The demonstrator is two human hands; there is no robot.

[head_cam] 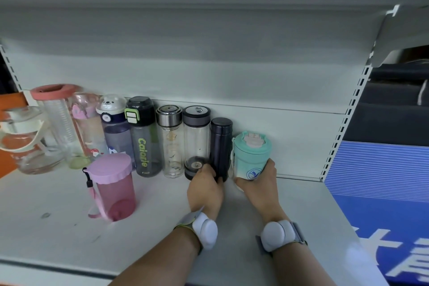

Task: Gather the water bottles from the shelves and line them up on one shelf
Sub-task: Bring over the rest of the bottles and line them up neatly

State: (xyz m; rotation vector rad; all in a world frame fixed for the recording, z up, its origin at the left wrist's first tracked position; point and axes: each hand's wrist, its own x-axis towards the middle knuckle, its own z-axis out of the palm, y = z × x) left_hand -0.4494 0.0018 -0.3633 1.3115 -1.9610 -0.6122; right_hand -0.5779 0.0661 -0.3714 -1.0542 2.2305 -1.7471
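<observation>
1. Head view: ten bottles stand on the white shelf (301,216): nine in a row along the back panel, one pink cup (113,187) alone in front, left of both hands.
2. The left hand (205,189) grips the base of the dark navy flask (220,148), which rises just beyond its fingers.
3. The right hand (260,183) grips the mint cup (249,155), last in the row, just beside the flask.
</observation>
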